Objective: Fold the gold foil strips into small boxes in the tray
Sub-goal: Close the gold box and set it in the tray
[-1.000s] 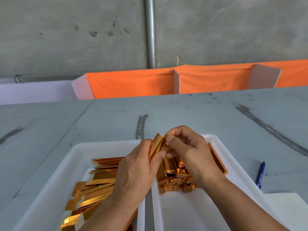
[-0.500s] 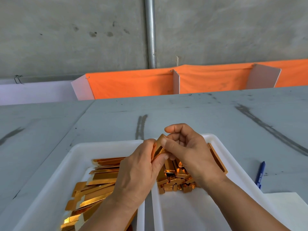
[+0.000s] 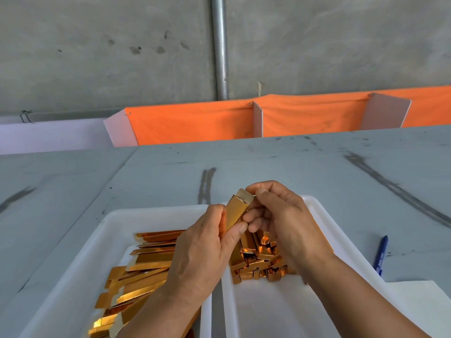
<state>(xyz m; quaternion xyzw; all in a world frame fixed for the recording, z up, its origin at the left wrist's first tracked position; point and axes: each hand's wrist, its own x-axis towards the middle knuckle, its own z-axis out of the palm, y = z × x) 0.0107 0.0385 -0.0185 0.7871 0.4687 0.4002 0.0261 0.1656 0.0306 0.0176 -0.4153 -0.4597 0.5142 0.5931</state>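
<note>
— Item in hand?
— One gold foil strip, folded into a long narrow box, tilted, open end flap toward 1 o'clock. Gripped along the lower body by left hand, thumb across the near face. Pinched at the upper flap by right hand, fingers curled. Hands together, both clamped on it, above the seam between two trays.

— Stock?
— Flat strips, heaped in left tray, 8 o'clock from the hands; near end of heap hidden under left wrist. Folded boxes, piled in right tray, 6 o'clock from the hands; right side of pile covered by right hand and forearm.

— Surroundings?
— Grey table, marked with dark streaks. Blue pen at 3 o'clock, just outside right tray, apart from it. White sheet at 4 o'clock, touching the pen's near end. Orange cloth with white dividers at 12 o'clock, beyond the far table edge. Metal pipe, upright against concrete wall behind.
</note>
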